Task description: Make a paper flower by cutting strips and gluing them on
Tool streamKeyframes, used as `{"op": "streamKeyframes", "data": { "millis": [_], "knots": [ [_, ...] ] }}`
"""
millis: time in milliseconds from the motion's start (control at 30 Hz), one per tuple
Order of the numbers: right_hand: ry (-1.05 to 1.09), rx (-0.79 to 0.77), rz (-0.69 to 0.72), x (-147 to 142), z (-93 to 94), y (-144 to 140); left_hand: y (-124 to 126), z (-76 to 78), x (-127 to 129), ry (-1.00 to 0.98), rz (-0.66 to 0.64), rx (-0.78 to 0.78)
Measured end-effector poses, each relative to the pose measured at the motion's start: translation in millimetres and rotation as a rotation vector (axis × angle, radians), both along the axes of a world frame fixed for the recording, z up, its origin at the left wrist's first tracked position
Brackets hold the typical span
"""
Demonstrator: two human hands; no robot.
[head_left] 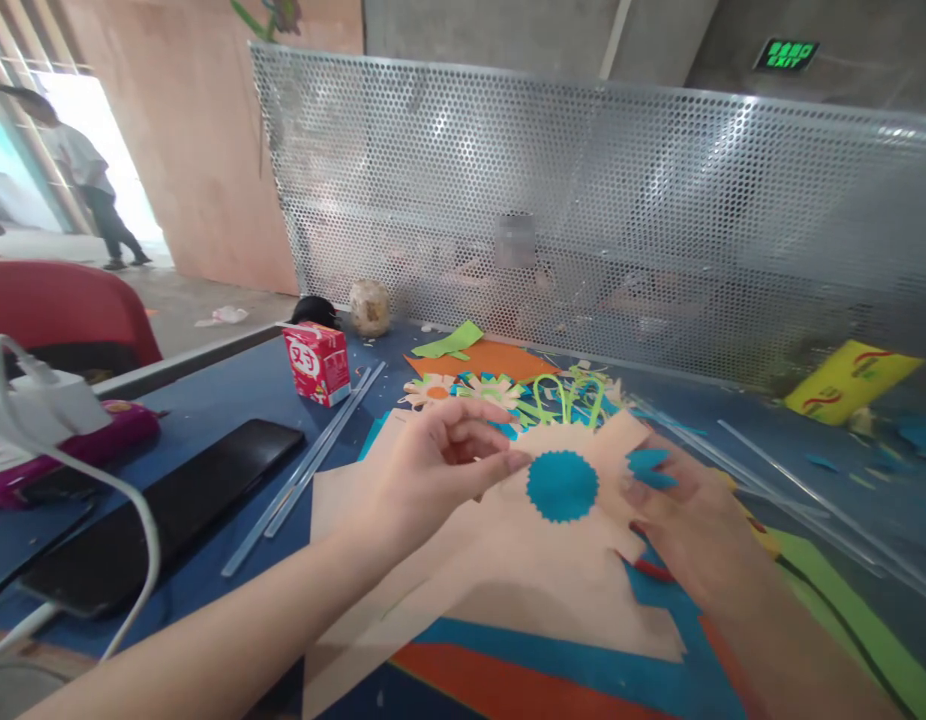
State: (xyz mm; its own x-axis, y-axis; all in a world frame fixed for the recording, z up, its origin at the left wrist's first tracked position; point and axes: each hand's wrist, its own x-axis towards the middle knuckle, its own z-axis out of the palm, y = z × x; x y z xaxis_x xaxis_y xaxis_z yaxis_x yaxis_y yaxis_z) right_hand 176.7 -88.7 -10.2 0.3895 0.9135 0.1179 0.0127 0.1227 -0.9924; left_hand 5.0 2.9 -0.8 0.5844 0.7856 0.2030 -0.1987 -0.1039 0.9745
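Peach paper flower (583, 455), with its blue disc (562, 486) at the centre, sits between our hands above the stacked sheets (508, 590) on the table (208, 410). We pinch its near edge with the left hand (433, 465), fingers closed; the right hand (692, 520) grips the opposite petal. We judge that light, even pressure avoids creasing.

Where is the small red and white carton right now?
In the head view, the small red and white carton stands on the blue table, left of centre, beyond the left hand and beside the clear plastic rods.
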Motion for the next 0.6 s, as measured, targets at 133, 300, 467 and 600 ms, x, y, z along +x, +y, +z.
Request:
{"op": "streamKeyframes", "data": {
  "millis": [133,300,467,600],
  "knots": [
    [0.012,-0.113,-0.065,-1.1,-4.4,0.2,-5.3,-3.5,3.9,0.076,-0.092,0.008],
    [-0.076,-0.077,-0.053,-2.6,-3.3,1.6,-6.5,-5.1,3.9,0.096,-0.093,0.024],
    [-0.148,-0.092,-0.041,-2.3,2.0,1.0,-5.1,-7.3,2.0,0.109,-0.082,0.066],
    [-0.145,-0.061,-0.01,-4.3,3.9,0.5,-7.4,-8.3,2.3,0.156,-0.077,0.118]
  ]
}}
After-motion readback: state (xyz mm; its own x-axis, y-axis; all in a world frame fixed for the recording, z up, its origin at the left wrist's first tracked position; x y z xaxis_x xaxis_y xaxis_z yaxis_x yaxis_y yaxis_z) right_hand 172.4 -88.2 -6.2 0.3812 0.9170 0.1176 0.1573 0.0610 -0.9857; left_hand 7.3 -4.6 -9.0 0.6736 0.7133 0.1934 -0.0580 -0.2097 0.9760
